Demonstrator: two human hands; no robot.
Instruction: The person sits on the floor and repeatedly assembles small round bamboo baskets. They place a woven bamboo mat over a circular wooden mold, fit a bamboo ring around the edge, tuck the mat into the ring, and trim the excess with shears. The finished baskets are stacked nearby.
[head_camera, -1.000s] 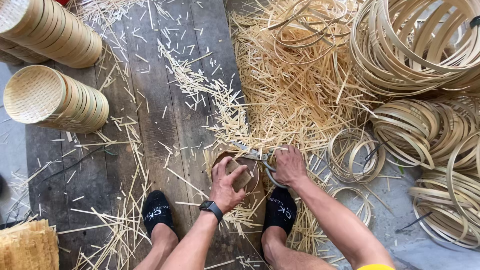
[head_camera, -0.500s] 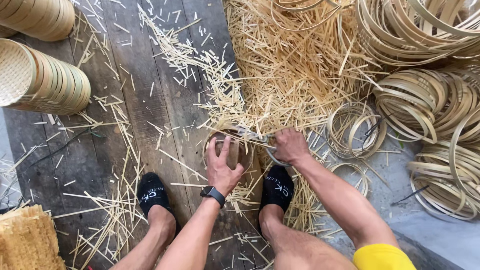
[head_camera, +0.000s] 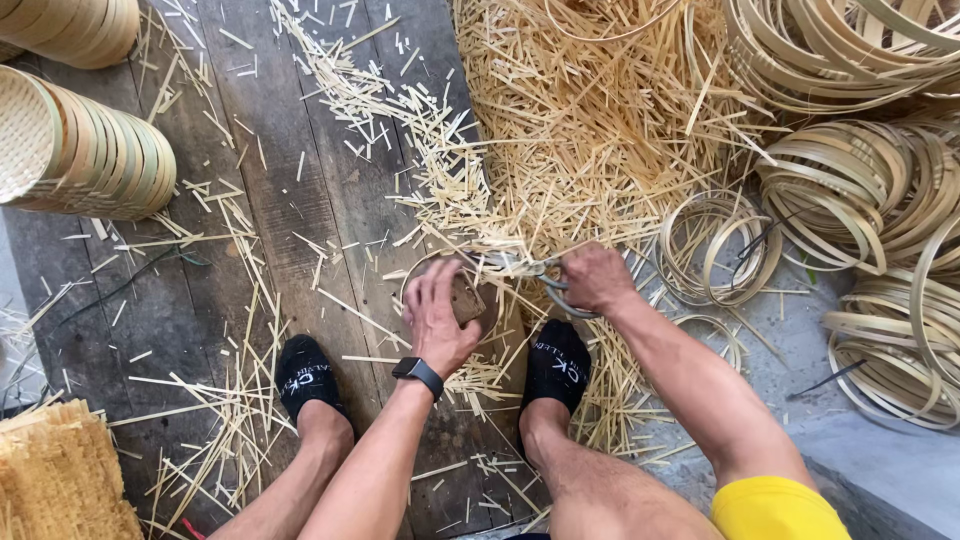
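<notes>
Two bare hands worked over a small round woven basket (head_camera: 470, 300) that lay on the dark plank floor (head_camera: 270, 200), near its front edge and between the person's two black-socked feet (head_camera: 305, 375). The left hand (head_camera: 437, 318), a black watch (head_camera: 418, 374) on its wrist, lay spread across the basket with fingers wide, pressing on it. The right hand (head_camera: 596, 279) was closed around the handles of a pair of scissors (head_camera: 525, 268), whose blades lay at the basket's far rim; whether the blades were parted could not be told. Pale bamboo trimmings (head_camera: 580, 130) were heaped just beyond the basket and scattered over the planks. Stacked finished baskets (head_camera: 90, 155) lay on their side at the floor's left edge. Coiled bamboo hoops (head_camera: 850, 190) were piled off the floor's right edge.
</notes>
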